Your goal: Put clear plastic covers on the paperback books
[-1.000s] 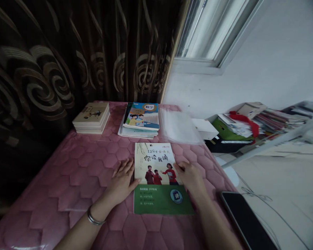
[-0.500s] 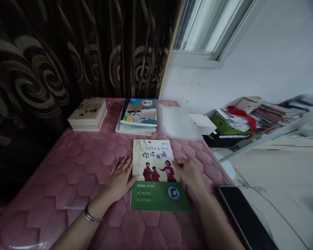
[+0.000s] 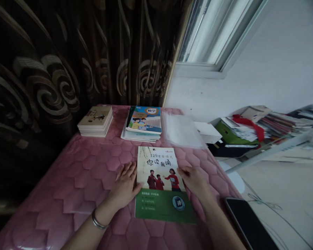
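Observation:
A paperback book (image 3: 160,184) with a white and green cover lies flat on the pink quilted table cover (image 3: 94,177). Along its left side rests my left hand (image 3: 126,184), palm down and fingers stretched out, the thumb touching the book's edge; a silver bangle circles that wrist. At the opposite edge, my right hand (image 3: 194,178) has its fingers curled and pinches the book's right border. Parts of the right fingers are hidden behind the hand.
Behind the book stand a stack of beige books (image 3: 95,121), a pile of textbooks (image 3: 144,121) and clear plastic sleeves (image 3: 181,128). A phone (image 3: 247,220) lies at the right edge. Beyond are a white box (image 3: 207,132) and a green bin (image 3: 229,133) of papers.
The camera view has shifted, so everything sits slightly lower and further right. Both hands and the book keep the same places on the table.

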The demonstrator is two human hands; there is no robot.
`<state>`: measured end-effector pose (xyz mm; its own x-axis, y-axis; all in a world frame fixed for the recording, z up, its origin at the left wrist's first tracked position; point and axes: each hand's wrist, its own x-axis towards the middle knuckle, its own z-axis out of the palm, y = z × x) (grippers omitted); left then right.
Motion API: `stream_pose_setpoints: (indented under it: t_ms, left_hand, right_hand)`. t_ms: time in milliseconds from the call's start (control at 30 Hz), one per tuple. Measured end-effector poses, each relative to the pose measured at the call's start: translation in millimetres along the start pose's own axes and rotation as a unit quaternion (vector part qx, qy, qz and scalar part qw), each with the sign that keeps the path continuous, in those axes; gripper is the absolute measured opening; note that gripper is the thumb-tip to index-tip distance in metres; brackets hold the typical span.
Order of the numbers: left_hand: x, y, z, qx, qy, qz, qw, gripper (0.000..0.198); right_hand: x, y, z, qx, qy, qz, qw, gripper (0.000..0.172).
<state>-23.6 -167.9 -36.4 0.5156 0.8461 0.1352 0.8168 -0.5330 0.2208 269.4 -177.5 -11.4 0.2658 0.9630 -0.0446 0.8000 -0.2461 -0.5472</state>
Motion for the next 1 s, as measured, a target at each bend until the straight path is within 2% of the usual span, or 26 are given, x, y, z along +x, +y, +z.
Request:
stream_pose_setpoints:
  t_ms: [133, 200, 267, 333, 400, 500, 600, 667, 733, 800, 833, 900, 1000]
  left_hand:
    - [0, 0, 0.1, -0.002, 0.006, 0.006, 1.000, 0.060]
    - [0, 0, 1.9, 0.002, 0.011, 0.005, 1.000, 0.060]
    - [0, -1, 3.6, 0.004, 0.017, 0.004, 1.000, 0.061]
    - [-1, -2, 4.5, 0.003, 0.021, 0.005, 1.000, 0.061]
    - [-1, -2, 4.3, 0.000, 0.019, 0.005, 1.000, 0.061]
    - [0, 1, 1.7, -0.010, 0.007, -0.003, 1.000, 0.061]
    - [1, 1, -5.3, -0.028, -0.014, -0.019, 0.999, 0.062]
    - [1, -7, -14.1, -0.030, -0.013, -0.059, 0.998, 0.055]
    - [-2, -25, -26.5, -0.001, 0.015, -0.141, 0.990, 0.045]
    - [-9, -49, -41.2, 0.069, 0.050, -0.245, 0.966, 0.042]
    - [-13, -62, -48.8, 0.105, 0.046, -0.290, 0.950, 0.042]
    - [-20, -85, -62.8, 0.138, -0.002, -0.348, 0.927, 0.042]
    - [-22, -103, -77.2, 0.080, -0.063, -0.403, 0.909, 0.037]
  right_hand:
    - [3, 4, 2, 0.064, -0.030, -0.025, 0.997, 0.028]
    - [5, 4, 2, 0.105, -0.036, -0.009, 0.994, 0.022]
    - [6, 2, 0, 0.169, -0.041, 0.037, 0.984, 0.014]
    - [6, -3, -4, 0.255, -0.071, 0.097, 0.959, 0.015]
    - [6, -8, -8, 0.320, -0.121, 0.137, 0.930, 0.024]
    - [6, -17, -13, 0.363, -0.196, 0.156, 0.898, 0.031]
    - [4, -26, -15, 0.390, -0.228, 0.164, 0.877, 0.023]
    - [3, -29, -15, 0.376, -0.219, 0.166, 0.885, 0.021]
    - [1, -30, -16, 0.340, -0.206, 0.169, 0.902, 0.022]
    - [-2, -30, -17, 0.311, -0.199, 0.172, 0.913, 0.025]
    - [-3, -29, -17, 0.310, -0.199, 0.170, 0.914, 0.025]
    - [-5, -29, -17, 0.328, -0.202, 0.167, 0.908, 0.024]
    - [-7, -30, -15, 0.372, -0.205, 0.163, 0.890, 0.024]
